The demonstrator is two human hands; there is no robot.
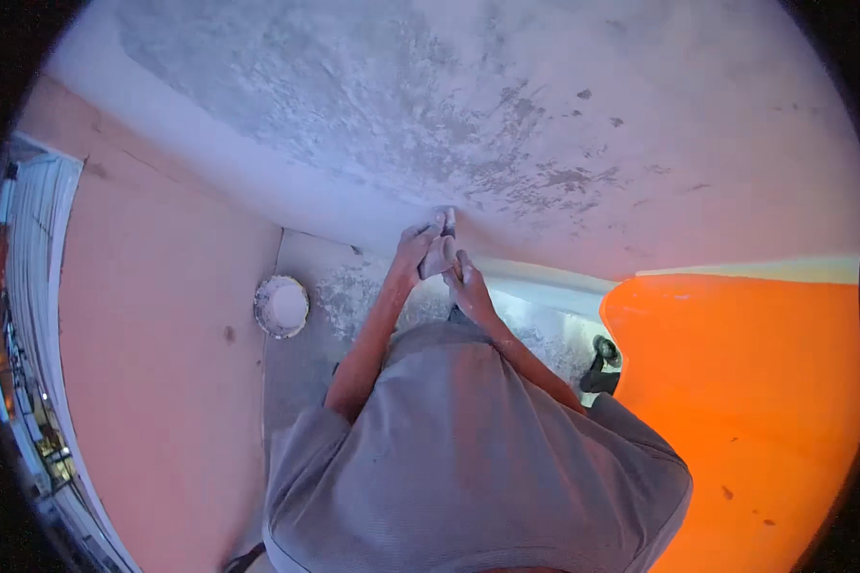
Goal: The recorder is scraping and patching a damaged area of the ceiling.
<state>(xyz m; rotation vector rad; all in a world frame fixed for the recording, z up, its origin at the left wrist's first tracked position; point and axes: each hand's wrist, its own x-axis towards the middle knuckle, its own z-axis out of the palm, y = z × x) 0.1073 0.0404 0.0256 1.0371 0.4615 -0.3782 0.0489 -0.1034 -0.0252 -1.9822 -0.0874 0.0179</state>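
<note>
In front of my chest, both hands meet close to the pale wall, which has rough grey patches across it. My left hand is closed around a small, pale, curved piece that looks like a bent sheet or pad; its exact kind cannot be made out. From the right, my right hand pinches the near right edge of the same piece. White dust or paste coats the fingers of both hands. Part of the piece is hidden by the fingers.
A round bucket with white paste and a smeared rim stands on the floor to the left. The floor is splashed white. A pinkish side wall rises left, near a window. An orange panel and dark objects are right.
</note>
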